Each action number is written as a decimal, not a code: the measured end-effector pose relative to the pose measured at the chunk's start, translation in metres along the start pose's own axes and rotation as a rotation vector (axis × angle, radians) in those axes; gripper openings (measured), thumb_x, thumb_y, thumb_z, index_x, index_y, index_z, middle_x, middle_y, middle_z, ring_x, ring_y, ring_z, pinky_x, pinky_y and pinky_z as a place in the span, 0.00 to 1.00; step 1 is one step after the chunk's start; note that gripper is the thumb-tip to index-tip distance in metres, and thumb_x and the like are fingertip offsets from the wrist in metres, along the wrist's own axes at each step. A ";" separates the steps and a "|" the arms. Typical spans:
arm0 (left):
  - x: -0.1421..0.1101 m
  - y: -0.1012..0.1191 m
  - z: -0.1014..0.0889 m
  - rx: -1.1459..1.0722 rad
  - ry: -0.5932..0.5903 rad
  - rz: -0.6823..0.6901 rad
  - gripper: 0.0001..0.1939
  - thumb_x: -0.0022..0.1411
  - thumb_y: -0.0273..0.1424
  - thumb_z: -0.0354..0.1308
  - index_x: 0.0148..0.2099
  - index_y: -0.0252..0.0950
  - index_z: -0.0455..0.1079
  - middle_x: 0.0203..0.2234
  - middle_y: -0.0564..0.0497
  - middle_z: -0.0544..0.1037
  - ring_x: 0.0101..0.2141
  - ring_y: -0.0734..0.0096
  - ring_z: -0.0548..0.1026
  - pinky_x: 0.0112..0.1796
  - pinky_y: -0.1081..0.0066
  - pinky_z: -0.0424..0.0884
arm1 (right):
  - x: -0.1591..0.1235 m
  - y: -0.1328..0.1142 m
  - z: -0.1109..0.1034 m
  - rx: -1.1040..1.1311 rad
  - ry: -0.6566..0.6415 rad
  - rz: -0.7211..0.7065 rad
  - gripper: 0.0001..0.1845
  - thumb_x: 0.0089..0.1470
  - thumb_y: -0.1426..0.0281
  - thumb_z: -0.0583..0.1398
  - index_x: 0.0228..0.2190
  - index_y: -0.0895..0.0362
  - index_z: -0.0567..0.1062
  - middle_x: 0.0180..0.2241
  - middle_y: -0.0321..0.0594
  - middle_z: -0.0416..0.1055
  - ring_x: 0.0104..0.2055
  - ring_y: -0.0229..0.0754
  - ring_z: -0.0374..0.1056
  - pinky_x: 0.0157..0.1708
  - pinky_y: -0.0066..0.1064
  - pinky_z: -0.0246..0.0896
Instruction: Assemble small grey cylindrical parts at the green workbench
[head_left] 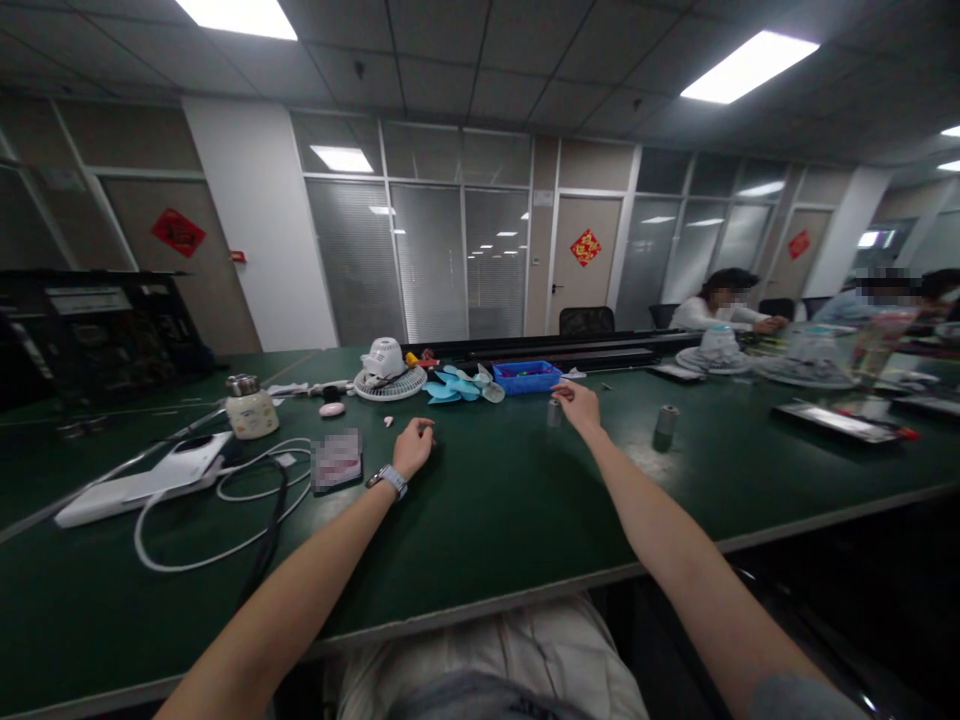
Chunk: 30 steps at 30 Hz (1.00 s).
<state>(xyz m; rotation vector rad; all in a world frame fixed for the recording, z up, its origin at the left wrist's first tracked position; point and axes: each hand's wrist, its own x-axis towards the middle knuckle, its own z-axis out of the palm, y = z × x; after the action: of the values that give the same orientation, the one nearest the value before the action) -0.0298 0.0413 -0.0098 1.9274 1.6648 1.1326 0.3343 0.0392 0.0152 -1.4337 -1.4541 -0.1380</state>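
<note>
My right hand (579, 406) reaches over the table with its fingers pinched at the top of a small grey metal cylinder (553, 413), which is upright. A second, similar cylinder (666, 421) stands on the table to the right of that hand. My left hand (414, 447), with a watch (390, 482) on the wrist, rests on the green tabletop. Its fingers are loosely bent and apart, and nothing shows in them. Close to it lie a small pale pink piece (388, 421) and a phone (337, 462).
Beyond my hands are a blue tray (526, 377), light-blue fan blades (459, 384) and a white fan part (386, 372). To the left stand a cream bottle (252, 412), a white device (150, 482) and a looped white cable (184, 570). People (720, 305) sit at the right.
</note>
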 end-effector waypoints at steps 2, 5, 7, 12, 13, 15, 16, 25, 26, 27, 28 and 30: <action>0.001 -0.001 0.001 -0.001 -0.003 -0.004 0.15 0.59 0.31 0.46 0.47 0.37 0.67 0.26 0.52 0.77 0.29 0.70 0.74 0.31 0.73 0.65 | 0.000 0.001 0.004 0.017 -0.002 0.004 0.09 0.48 0.74 0.59 0.33 0.54 0.77 0.29 0.34 0.76 0.31 0.37 0.72 0.36 0.28 0.65; 0.001 0.000 0.001 -0.004 -0.002 -0.007 0.15 0.59 0.32 0.46 0.47 0.37 0.67 0.26 0.52 0.77 0.28 0.70 0.74 0.30 0.73 0.64 | -0.001 -0.001 0.006 0.030 -0.006 0.000 0.08 0.49 0.74 0.58 0.32 0.54 0.76 0.30 0.35 0.76 0.31 0.36 0.72 0.36 0.27 0.65; 0.001 0.000 0.001 -0.003 -0.005 -0.006 0.15 0.60 0.32 0.46 0.47 0.37 0.67 0.26 0.52 0.77 0.28 0.70 0.74 0.30 0.73 0.64 | -0.002 -0.003 0.004 0.012 -0.022 -0.006 0.08 0.49 0.74 0.58 0.32 0.54 0.76 0.30 0.35 0.76 0.32 0.36 0.72 0.36 0.27 0.65; 0.000 0.001 0.001 0.010 -0.006 0.008 0.15 0.60 0.32 0.46 0.47 0.37 0.67 0.26 0.52 0.77 0.29 0.70 0.74 0.31 0.73 0.64 | -0.005 -0.012 -0.002 -0.195 -0.063 0.008 0.08 0.49 0.71 0.59 0.32 0.51 0.77 0.32 0.35 0.76 0.36 0.41 0.72 0.39 0.31 0.63; 0.000 0.001 0.001 0.018 -0.004 0.009 0.15 0.60 0.32 0.46 0.47 0.37 0.67 0.26 0.52 0.77 0.29 0.70 0.74 0.31 0.73 0.64 | -0.005 -0.014 -0.004 -0.225 -0.068 0.006 0.08 0.50 0.70 0.58 0.33 0.51 0.77 0.32 0.36 0.77 0.37 0.41 0.71 0.40 0.32 0.63; 0.000 0.000 0.001 0.027 -0.005 0.010 0.15 0.59 0.32 0.47 0.47 0.36 0.67 0.26 0.52 0.77 0.29 0.70 0.74 0.31 0.73 0.64 | -0.006 -0.015 -0.005 -0.236 -0.081 0.005 0.08 0.50 0.67 0.59 0.34 0.51 0.77 0.32 0.36 0.77 0.38 0.42 0.71 0.41 0.32 0.62; 0.000 0.000 0.001 0.028 -0.009 0.008 0.15 0.59 0.32 0.47 0.47 0.36 0.67 0.26 0.51 0.77 0.29 0.70 0.74 0.30 0.73 0.64 | -0.006 -0.014 -0.005 -0.221 -0.085 0.011 0.10 0.49 0.64 0.60 0.35 0.51 0.77 0.33 0.36 0.77 0.39 0.42 0.71 0.42 0.32 0.62; 0.000 0.000 0.002 0.004 -0.017 0.006 0.15 0.59 0.33 0.47 0.47 0.36 0.66 0.26 0.51 0.77 0.29 0.70 0.74 0.30 0.73 0.63 | -0.018 0.001 0.012 -0.157 -0.134 0.357 0.26 0.38 0.59 0.66 0.41 0.56 0.74 0.38 0.43 0.76 0.41 0.45 0.72 0.41 0.32 0.65; 0.000 0.000 0.002 -0.002 -0.013 0.008 0.15 0.59 0.33 0.47 0.47 0.36 0.66 0.26 0.51 0.77 0.29 0.70 0.74 0.31 0.73 0.63 | -0.020 -0.004 0.015 -0.171 -0.131 0.369 0.25 0.38 0.60 0.66 0.40 0.56 0.75 0.37 0.43 0.76 0.41 0.45 0.72 0.41 0.32 0.65; 0.000 0.000 0.002 -0.009 -0.010 0.008 0.15 0.59 0.34 0.48 0.47 0.37 0.67 0.26 0.51 0.77 0.29 0.70 0.74 0.31 0.73 0.64 | -0.022 -0.013 0.018 -0.171 -0.124 0.365 0.24 0.38 0.60 0.66 0.39 0.55 0.75 0.37 0.43 0.76 0.41 0.45 0.72 0.41 0.32 0.65; 0.000 0.001 0.001 -0.021 -0.003 0.011 0.16 0.59 0.36 0.48 0.47 0.37 0.67 0.26 0.51 0.77 0.28 0.70 0.74 0.31 0.73 0.64 | -0.025 -0.023 0.022 -0.149 -0.124 0.346 0.23 0.38 0.60 0.66 0.39 0.55 0.75 0.37 0.43 0.76 0.41 0.45 0.72 0.41 0.32 0.65; -0.002 0.003 0.000 -0.056 0.010 0.031 0.18 0.58 0.41 0.50 0.46 0.37 0.68 0.27 0.51 0.77 0.28 0.70 0.74 0.30 0.72 0.64 | -0.033 -0.051 0.035 -0.042 -0.162 0.278 0.24 0.37 0.58 0.67 0.39 0.55 0.75 0.35 0.42 0.76 0.39 0.44 0.72 0.40 0.32 0.66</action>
<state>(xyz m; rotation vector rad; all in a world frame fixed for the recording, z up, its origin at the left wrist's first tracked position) -0.0275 0.0386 -0.0088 1.9219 1.5964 1.1891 0.2658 0.0273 0.0048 -1.6974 -1.3696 0.1247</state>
